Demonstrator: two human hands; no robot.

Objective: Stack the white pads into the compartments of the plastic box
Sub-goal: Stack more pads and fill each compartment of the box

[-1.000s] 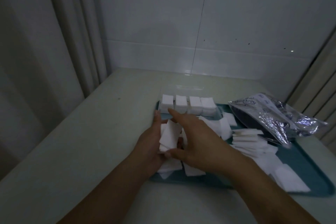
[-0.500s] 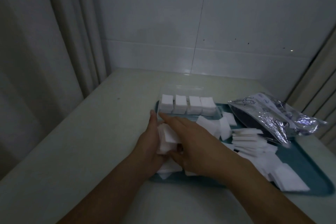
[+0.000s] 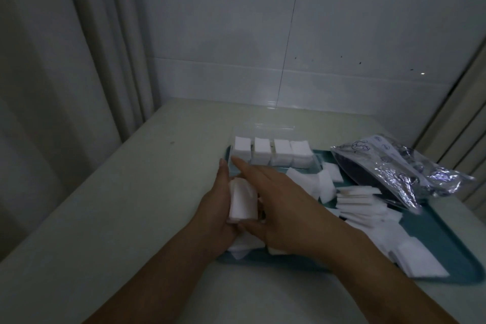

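Both hands [image 3: 263, 205] pinched a wad of pads [image 3: 242, 201] just before the box [image 3: 273, 156] (four compartments looked full), over the tray [image 3: 452, 244]; loose squeezing could fan the wad apart.

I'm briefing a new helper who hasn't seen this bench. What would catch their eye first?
Both hands, left hand and right hand, squeeze a stack of white pads over the teal tray. Behind them the plastic box holds four filled rows; a crinkled foil bag lies right.
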